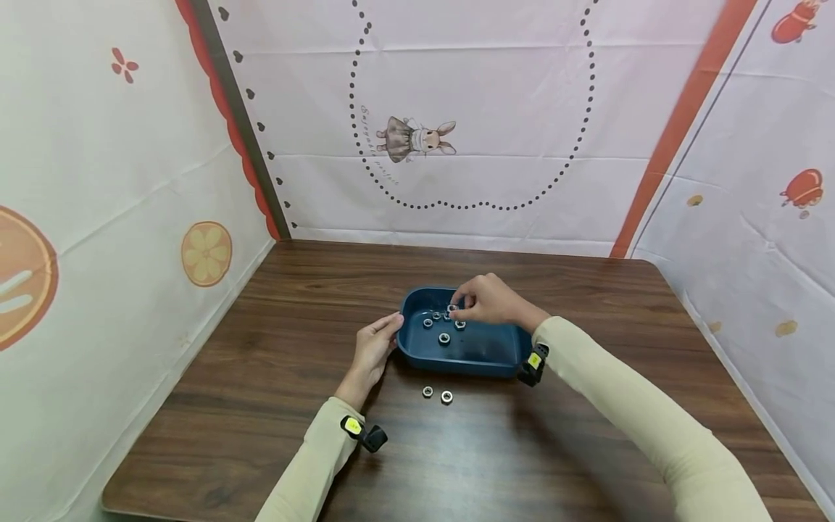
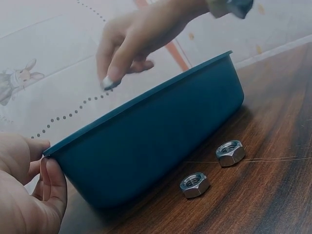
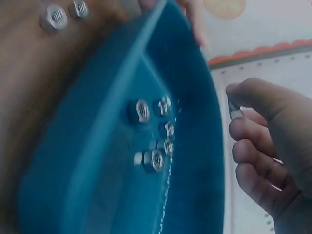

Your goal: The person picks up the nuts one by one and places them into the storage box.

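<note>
The right hand [image 1: 492, 301] had its grip closed to a narrow pinch, holding a metal nut [image 3: 235, 112] above the blue tray [image 1: 466, 366] with other nuts [image 1: 444, 338] inside. The left hand [image 1: 375, 349] pinched the tray's left end. Two loose nuts [image 1: 446, 397] lay on the bench [image 1: 306, 304], just beside the tray.

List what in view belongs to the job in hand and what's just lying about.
Job in hand:
blue tray, rim held by the left grip
nut pinched in the right grip
nuts inside the tray
two nuts outside it, probably

Just around:
patterned wall sheets
table, merely support
</note>
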Action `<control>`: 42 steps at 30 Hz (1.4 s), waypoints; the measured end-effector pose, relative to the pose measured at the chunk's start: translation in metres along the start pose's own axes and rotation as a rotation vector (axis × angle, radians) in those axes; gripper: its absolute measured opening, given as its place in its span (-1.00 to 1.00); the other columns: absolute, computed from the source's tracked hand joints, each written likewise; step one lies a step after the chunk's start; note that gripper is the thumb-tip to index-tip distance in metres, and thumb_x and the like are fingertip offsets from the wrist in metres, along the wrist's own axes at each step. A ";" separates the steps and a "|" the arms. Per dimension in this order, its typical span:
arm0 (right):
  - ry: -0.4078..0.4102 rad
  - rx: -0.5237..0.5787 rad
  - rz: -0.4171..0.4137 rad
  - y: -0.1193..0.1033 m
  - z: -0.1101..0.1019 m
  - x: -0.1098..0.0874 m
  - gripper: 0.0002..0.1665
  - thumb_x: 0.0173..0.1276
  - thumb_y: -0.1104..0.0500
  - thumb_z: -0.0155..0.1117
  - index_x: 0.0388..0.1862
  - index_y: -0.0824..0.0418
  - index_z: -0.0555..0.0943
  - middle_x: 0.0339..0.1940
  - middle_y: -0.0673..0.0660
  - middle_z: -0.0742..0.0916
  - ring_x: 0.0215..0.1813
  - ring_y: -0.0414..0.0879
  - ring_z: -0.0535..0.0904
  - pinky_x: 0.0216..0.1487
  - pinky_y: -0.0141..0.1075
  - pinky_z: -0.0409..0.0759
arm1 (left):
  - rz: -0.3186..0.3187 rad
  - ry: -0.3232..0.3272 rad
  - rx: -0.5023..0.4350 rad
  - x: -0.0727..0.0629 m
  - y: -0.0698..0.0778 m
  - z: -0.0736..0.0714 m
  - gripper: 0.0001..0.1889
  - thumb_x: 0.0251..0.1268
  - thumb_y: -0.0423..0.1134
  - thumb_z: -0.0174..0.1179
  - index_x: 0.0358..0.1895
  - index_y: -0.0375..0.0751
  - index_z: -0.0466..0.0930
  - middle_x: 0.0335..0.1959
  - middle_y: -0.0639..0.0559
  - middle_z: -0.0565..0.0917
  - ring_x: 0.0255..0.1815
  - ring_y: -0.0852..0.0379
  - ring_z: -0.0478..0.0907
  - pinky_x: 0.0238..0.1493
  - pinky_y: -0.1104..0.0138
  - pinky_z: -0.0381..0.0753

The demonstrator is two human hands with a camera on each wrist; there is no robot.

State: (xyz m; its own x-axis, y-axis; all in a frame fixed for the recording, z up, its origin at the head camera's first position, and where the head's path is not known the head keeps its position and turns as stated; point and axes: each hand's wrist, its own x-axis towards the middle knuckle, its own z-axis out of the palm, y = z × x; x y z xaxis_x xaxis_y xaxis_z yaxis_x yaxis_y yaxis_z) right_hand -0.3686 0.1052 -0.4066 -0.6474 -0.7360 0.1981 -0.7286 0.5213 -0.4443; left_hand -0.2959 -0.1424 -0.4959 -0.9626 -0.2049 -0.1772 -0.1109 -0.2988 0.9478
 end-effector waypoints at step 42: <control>-0.058 -0.061 0.081 0.002 0.012 0.021 -0.77 0.46 0.17 0.34 -0.05 0.29 0.79 -0.77 -0.08 0.49 -0.71 -0.23 0.25 -0.57 -0.36 0.22 | 0.012 0.001 -0.006 0.000 -0.001 -0.003 -0.63 0.41 -0.25 0.33 0.18 -0.38 0.67 0.13 -0.18 0.71 -0.39 0.30 0.52 -0.34 0.51 0.55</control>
State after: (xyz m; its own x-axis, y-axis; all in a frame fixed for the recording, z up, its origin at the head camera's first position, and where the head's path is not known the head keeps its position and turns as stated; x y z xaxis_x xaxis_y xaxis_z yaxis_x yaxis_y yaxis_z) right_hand -0.3803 0.0858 -0.4137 -0.6919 -0.7133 0.1118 -0.6878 0.6040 -0.4027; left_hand -0.2948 -0.1449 -0.4975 -0.9635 -0.2097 -0.1661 -0.0977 -0.3022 0.9482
